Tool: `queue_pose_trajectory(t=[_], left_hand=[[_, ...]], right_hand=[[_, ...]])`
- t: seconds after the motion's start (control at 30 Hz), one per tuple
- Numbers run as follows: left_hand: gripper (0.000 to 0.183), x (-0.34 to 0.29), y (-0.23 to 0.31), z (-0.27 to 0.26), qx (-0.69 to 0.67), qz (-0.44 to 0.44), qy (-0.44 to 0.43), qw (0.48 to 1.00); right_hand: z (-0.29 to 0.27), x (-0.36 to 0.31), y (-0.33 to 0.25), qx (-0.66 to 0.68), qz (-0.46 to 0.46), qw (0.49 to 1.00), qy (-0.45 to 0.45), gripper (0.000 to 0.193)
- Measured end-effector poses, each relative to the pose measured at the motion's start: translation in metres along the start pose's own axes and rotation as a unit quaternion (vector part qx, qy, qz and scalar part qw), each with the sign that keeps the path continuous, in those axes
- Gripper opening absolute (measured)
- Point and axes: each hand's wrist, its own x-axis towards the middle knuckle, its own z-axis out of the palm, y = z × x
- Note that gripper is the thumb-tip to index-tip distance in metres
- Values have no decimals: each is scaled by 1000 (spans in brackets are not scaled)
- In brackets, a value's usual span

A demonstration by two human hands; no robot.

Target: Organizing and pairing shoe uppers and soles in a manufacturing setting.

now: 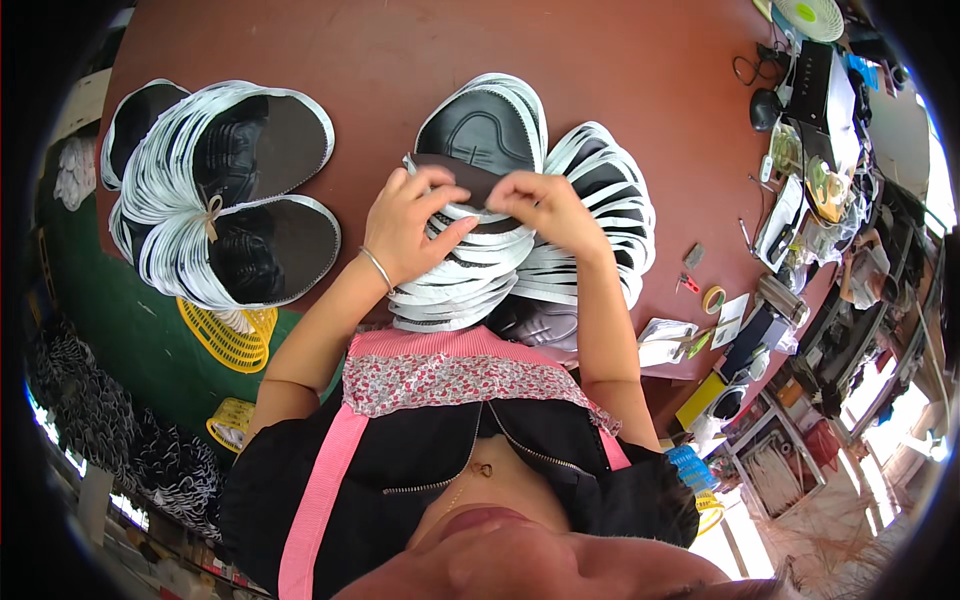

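Observation:
Black shoe uppers with white edging lie in a stack (pixel 455 285) in front of me, against my apron. My right hand (pixel 545 212) pinches the edge of a dark upper (pixel 462 172) on top of this stack. My left hand (pixel 412 222) lies over the upper's left side, fingers bent and thumb held apart from them; a bracelet circles that wrist. Just beyond both hands, another group of uppers (pixel 480 130) shows a smooth black face with stitched lines. To the right, more uppers (pixel 600 215) fan out beside my right forearm.
Tied bundles of uppers (pixel 290 145) sit at the table's left. On the right are a tape roll (pixel 713 299), a small red tool (pixel 688 284), a steel flask (pixel 783 298) and a fan (pixel 812 18). A yellow basket (pixel 235 340) stands below the table's left edge.

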Motion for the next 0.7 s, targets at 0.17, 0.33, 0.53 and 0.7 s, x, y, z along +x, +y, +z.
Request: queue_pose_trajectory(t=[0.17,0.33,0.53,0.7], left_hand=[[20,-5,7,6,1,-23,35,999],[17,-3,9,1,30,1,58,998],[17,18,-9,-8,-1,94,106,990],[25,18,-24,8,-154,110,-18,982]], right_hand=[[-17,66,53,-170,-18,943,286,17],[-22,87,71,-266,-3,911,314,10],[-3,18,-13,-87,-26,994,-57,9],[-17,48,16,-39,9,974,224,14]])
